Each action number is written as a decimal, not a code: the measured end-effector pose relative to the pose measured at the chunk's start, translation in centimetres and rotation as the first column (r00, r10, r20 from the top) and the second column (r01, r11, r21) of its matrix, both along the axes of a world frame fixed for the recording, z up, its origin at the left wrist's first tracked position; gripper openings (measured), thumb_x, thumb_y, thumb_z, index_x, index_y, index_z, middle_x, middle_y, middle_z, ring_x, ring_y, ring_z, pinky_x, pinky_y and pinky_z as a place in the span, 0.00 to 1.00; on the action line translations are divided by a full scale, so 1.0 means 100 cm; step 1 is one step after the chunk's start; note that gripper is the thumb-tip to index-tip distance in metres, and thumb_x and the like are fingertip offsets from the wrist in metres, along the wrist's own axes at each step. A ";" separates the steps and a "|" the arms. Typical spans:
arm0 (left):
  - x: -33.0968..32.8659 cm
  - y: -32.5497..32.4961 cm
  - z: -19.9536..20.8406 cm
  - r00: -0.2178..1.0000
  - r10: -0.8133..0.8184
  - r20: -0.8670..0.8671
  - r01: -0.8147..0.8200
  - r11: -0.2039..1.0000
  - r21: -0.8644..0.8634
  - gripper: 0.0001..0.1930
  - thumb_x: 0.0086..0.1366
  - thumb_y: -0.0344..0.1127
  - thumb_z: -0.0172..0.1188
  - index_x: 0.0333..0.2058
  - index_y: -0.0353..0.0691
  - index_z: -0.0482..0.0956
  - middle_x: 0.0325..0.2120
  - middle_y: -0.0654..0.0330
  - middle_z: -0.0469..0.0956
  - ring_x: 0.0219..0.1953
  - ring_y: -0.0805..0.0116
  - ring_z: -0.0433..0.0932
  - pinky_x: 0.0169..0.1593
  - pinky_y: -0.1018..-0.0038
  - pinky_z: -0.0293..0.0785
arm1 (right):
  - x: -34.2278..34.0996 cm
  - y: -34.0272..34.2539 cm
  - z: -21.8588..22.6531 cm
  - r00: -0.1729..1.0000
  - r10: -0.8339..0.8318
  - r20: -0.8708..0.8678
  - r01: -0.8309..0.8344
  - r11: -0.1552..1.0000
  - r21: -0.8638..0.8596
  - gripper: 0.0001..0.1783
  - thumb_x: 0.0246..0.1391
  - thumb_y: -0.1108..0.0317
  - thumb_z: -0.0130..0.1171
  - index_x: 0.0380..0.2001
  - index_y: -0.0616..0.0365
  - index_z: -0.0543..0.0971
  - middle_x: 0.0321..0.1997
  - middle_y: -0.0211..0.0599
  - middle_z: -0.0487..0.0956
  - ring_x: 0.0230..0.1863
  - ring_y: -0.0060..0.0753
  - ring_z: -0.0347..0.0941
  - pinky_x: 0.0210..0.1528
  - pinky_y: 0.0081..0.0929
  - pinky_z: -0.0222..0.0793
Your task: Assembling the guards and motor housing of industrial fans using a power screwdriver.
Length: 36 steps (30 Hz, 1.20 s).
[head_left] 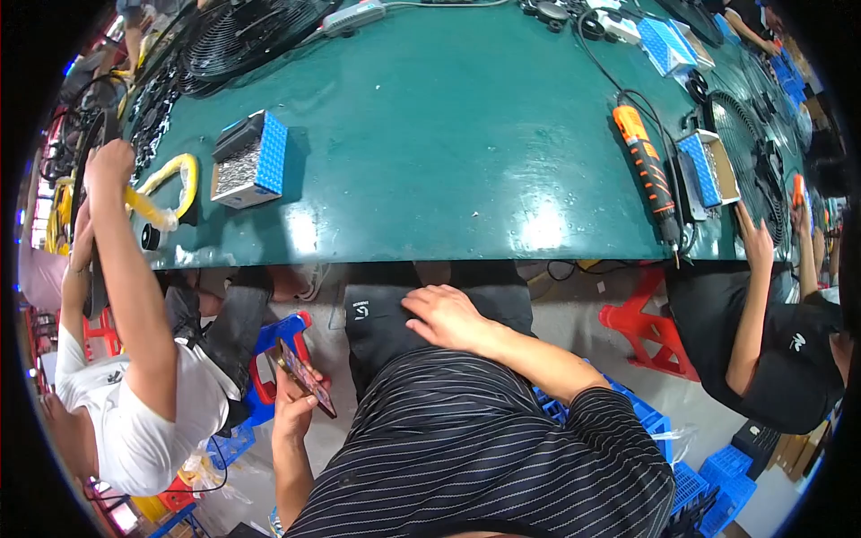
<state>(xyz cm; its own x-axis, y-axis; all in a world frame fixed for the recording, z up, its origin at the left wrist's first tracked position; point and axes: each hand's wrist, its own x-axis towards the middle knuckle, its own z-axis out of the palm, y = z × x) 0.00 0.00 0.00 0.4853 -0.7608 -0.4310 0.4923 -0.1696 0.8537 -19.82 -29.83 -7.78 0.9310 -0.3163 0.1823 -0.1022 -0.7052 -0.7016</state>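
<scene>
My left hand [293, 400] is closed around a smartphone [307, 380], held low beside my left thigh, below the table's edge. The phone is tilted, with its screen partly showing. My right hand [446, 316] lies flat on my lap, fingers stretched out over the dark trousers [377, 325], holding nothing. In front of me the green table [395, 161] carries an orange and black electric screwdriver [646, 161] at the right, its cable running up to the back. On the left stands a blue and white box [251, 161] full of small metal parts.
A second open box [710, 169] of small parts stands right of the screwdriver. Black fan grilles [242, 45] lie at the back left. A yellow tube-like loop [184, 175] is near a co-worker in white [152, 421]; another co-worker in black [762, 350] sits right, near a red stool [650, 327].
</scene>
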 end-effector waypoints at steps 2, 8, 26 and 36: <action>0.012 0.006 -0.005 0.996 0.091 -0.020 -0.089 0.992 0.095 0.42 0.46 0.25 0.68 0.61 0.48 0.60 0.44 0.61 0.70 0.46 0.63 0.76 0.52 0.57 0.79 | 0.003 -0.013 0.057 0.984 0.009 0.176 -0.001 0.999 -0.044 0.19 0.49 0.62 0.68 0.45 0.57 0.80 0.43 0.40 0.82 0.41 0.40 0.80 0.41 0.34 0.75; 0.002 0.039 -0.039 0.991 0.091 -0.102 -0.054 0.948 0.314 0.33 0.55 0.24 0.61 0.60 0.44 0.61 0.41 0.59 0.71 0.41 0.65 0.78 0.43 0.62 0.82 | -0.019 -0.099 0.132 0.831 -0.430 0.353 0.532 0.801 -0.275 0.15 0.45 0.75 0.65 0.40 0.57 0.81 0.32 0.36 0.76 0.32 0.42 0.77 0.32 0.37 0.73; -0.022 -0.036 -0.019 0.518 -0.594 0.615 0.377 0.804 0.459 0.36 0.55 0.45 0.71 0.61 0.43 0.72 0.45 0.52 0.75 0.47 0.54 0.77 0.48 0.67 0.74 | -0.009 -0.116 0.152 0.959 -0.268 -0.097 0.224 0.919 -0.324 0.04 0.48 0.75 0.62 0.29 0.60 0.81 0.33 0.42 0.77 0.36 0.49 0.77 0.39 0.42 0.74; -0.026 -0.059 -0.047 0.671 -0.477 0.568 -0.003 0.764 0.645 0.41 0.48 0.56 0.75 0.52 0.33 0.68 0.47 0.41 0.76 0.51 0.43 0.76 0.55 0.55 0.72 | 0.006 -0.106 0.161 0.947 -0.282 -0.151 0.228 0.926 -0.300 0.05 0.47 0.77 0.63 0.30 0.64 0.81 0.30 0.44 0.77 0.28 0.46 0.76 0.33 0.36 0.71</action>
